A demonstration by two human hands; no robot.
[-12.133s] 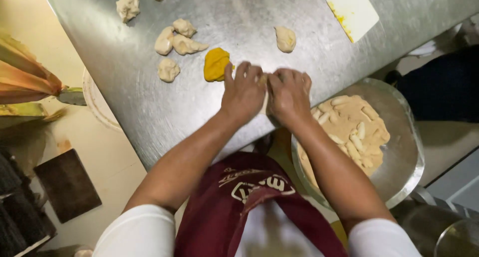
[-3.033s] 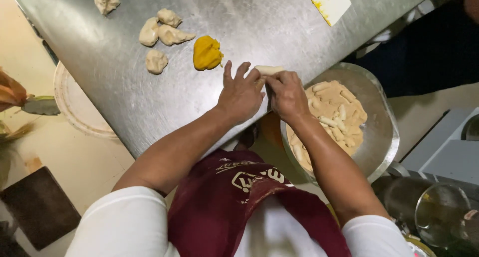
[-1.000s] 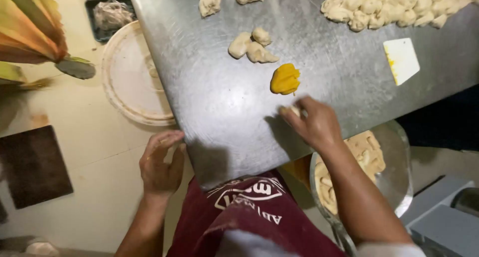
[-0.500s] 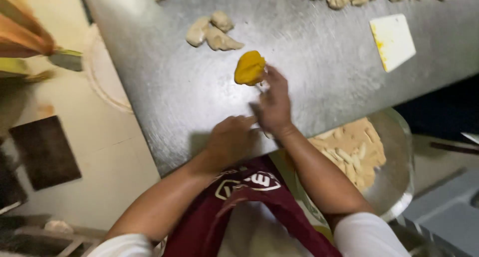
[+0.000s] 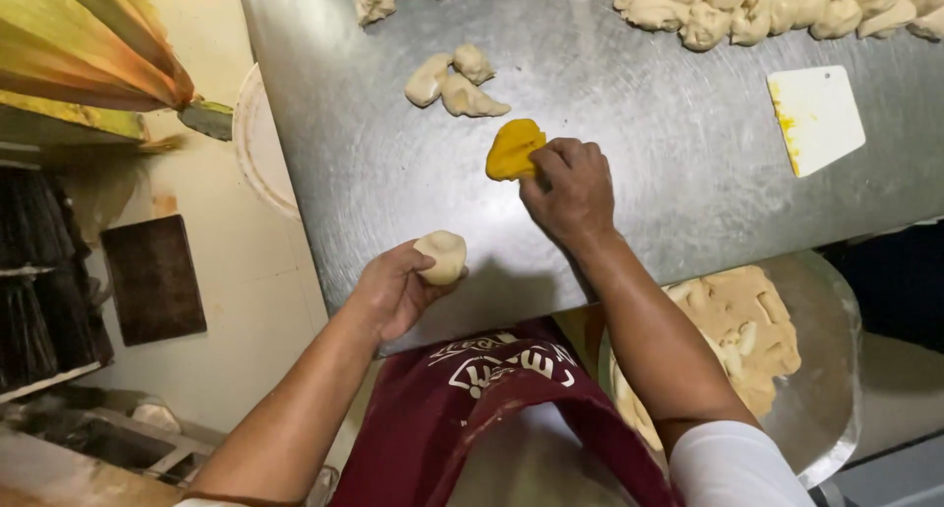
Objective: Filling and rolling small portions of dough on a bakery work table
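Observation:
My left hand [image 5: 393,289] cups a pale round dough piece [image 5: 442,255] at the near edge of the steel table [image 5: 629,123]. My right hand [image 5: 568,189] reaches forward and pinches the near side of a yellow filling lump [image 5: 512,148] that lies on the table. Beyond it, three small pale dough pieces [image 5: 452,79] lie together.
A white scraper [image 5: 816,119] smeared with yellow lies at the right. A heap of several dough pieces [image 5: 787,5] fills the far right. A steel bowl [image 5: 826,369] of dough sits below the table at my right. A round tray [image 5: 258,143] stands left of the table.
My left hand has lifted off the table with the dough ball in it. My right hand has moved forward onto the yellow lump.

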